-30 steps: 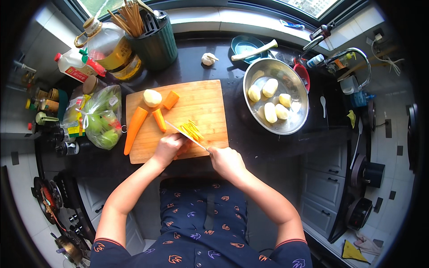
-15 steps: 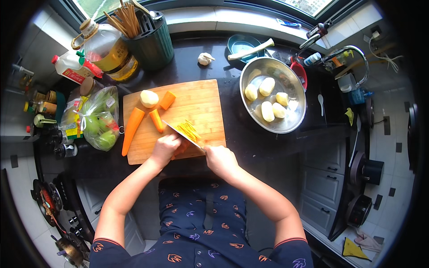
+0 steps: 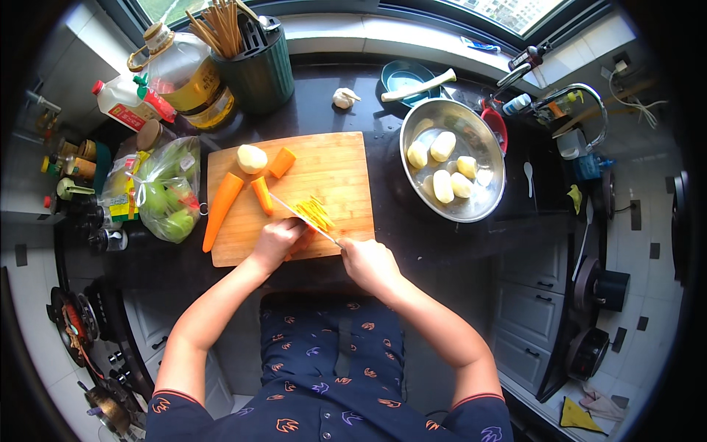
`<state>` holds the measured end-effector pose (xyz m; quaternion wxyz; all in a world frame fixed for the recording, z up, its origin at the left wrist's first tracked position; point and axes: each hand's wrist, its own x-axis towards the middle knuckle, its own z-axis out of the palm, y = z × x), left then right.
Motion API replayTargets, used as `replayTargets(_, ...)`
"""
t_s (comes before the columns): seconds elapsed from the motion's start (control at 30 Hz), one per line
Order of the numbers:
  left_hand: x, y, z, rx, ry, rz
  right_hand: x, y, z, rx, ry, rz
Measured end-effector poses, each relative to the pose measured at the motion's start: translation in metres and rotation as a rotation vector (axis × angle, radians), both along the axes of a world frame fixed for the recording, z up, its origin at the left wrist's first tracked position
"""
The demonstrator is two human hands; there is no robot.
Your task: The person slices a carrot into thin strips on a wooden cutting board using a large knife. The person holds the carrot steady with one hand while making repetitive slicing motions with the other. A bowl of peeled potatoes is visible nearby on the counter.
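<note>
My right hand is wrapped round the handle of a kitchen knife, its blade slanting up to the left over a wooden cutting board. Close against the blade's near side, my left hand presses with curled fingers on a piece of carrot, mostly hidden beneath them. Thin carrot strips lie in a small heap on the blade's far side. Farther back on the board are a carrot chunk, a narrower carrot piece and a peeled potato. A long carrot length lies along the left edge.
At the right stands a metal bowl holding several peeled potatoes. A bag of green vegetables sits left of the board. Behind are an oil jug, a chopstick holder, garlic and a peeler-like pale-handled tool.
The knife and both hands keep nearly the same place on the board. The whole view has shifted slightly, with the counter things appearing a little to the right.
</note>
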<state>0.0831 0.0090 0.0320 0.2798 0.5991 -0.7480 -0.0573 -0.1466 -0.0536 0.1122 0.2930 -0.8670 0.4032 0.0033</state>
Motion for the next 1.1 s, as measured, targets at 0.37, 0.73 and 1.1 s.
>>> replayTargets(0.37, 0.003, 0.000, 0.002, -0.014, -0.004, -0.017, -0.007, -0.003, 0.003, 0.047, 0.134, 0.019)
replayTargets(0.73, -0.002, -0.004, 0.006, -0.085, -0.039, 0.010, -0.009, -0.003, 0.011, 0.063, 0.048, 0.003)
replayTargets(1.1, 0.002, 0.000, 0.004, 0.009, -0.012, -0.036, 0.005, -0.004, -0.021, 0.054, 0.063, -0.020)
